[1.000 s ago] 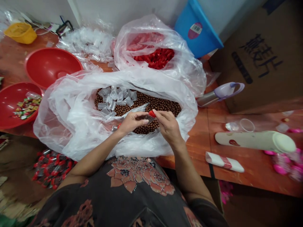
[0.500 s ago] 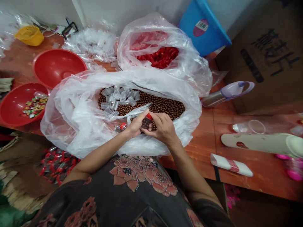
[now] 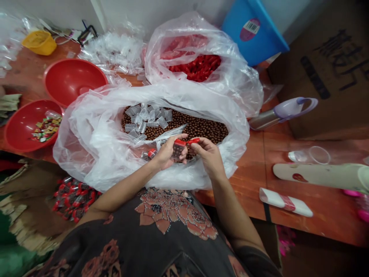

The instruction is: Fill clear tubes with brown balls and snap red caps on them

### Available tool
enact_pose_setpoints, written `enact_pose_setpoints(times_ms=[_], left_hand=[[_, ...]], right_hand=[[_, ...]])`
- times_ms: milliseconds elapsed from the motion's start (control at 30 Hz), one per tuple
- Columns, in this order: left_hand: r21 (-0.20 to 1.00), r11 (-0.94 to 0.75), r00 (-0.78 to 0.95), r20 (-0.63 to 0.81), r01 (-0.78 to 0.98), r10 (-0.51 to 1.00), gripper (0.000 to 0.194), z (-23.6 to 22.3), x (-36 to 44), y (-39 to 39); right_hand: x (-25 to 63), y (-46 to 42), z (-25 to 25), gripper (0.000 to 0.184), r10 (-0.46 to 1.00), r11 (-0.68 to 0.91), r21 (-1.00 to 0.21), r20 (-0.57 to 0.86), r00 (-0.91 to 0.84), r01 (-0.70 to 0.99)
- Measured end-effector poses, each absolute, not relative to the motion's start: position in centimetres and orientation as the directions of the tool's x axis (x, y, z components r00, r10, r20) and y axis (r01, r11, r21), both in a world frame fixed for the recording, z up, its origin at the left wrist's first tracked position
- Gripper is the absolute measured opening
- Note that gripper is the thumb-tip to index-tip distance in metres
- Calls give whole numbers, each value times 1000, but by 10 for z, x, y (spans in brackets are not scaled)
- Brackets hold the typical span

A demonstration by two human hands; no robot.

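My left hand (image 3: 166, 154) is closed around small clear containers (image 3: 177, 151) of brown balls, with red (image 3: 180, 142) at the top. Just right of it, my right hand (image 3: 211, 157) pinches a red cap (image 3: 193, 141) between thumb and fingers. Both hands are over the front of a white plastic bag (image 3: 95, 134) full of brown balls (image 3: 201, 127). Several clear, uncapped containers (image 3: 141, 127) lie on the balls to the left. By my left wrist, a capped container (image 3: 152, 153) rests on the bag.
A bag of red caps (image 3: 201, 68) stands behind, beside a blue bucket (image 3: 253, 34). To the left are two red bowls (image 3: 73, 79) and a pile of clear containers (image 3: 115, 54). Filled containers (image 3: 75, 198) lie below the table. A bottle (image 3: 317, 175) and tumbler (image 3: 268, 117) lie right.
My right hand has moved away from the left and now shows a red cap in its fingers. The left hand keeps its hold, its red-topped contents more visible. The view has shifted slightly.
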State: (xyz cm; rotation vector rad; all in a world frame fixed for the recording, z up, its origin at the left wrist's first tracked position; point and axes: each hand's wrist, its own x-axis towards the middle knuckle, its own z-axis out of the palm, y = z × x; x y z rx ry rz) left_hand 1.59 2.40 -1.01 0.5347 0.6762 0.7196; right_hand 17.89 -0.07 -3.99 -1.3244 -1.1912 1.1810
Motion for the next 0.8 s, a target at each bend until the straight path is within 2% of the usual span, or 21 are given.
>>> enact_pose_setpoints(times_ms=[67, 167, 267, 367, 500, 667, 800], left_hand=[[634, 668, 580, -395, -389, 713, 45, -11, 16, 23], [603, 712, 582, -452, -359, 676, 51, -14, 19, 23], [554, 757, 571, -516, -346, 639, 68, -17, 20, 26], [497, 798, 634, -505, -341, 585, 77, -16, 19, 31], [483, 812, 689, -466, -327, 555, 78, -11, 15, 37], [585, 732, 618, -443, -349, 649, 61, -10, 9, 38], [630, 694, 577, -439, -349, 689, 54, -7, 6, 39]], right_hand=[[175, -3, -38, 28, 993, -55, -996, -47, 107, 70], [169, -5, -30, 35, 992, 111, -957, 121, 22, 269], [166, -7, -22, 58, 944, 319, -819, 231, -235, 476], [165, -5, -18, 82, 891, 438, -706, 260, -372, 557], [165, 2, -14, 75, 885, 446, -703, 253, -392, 553], [160, 9, -9, 70, 931, 364, -690, 274, -239, 626], [158, 13, -4, 68, 915, 402, -615, 308, -263, 679]])
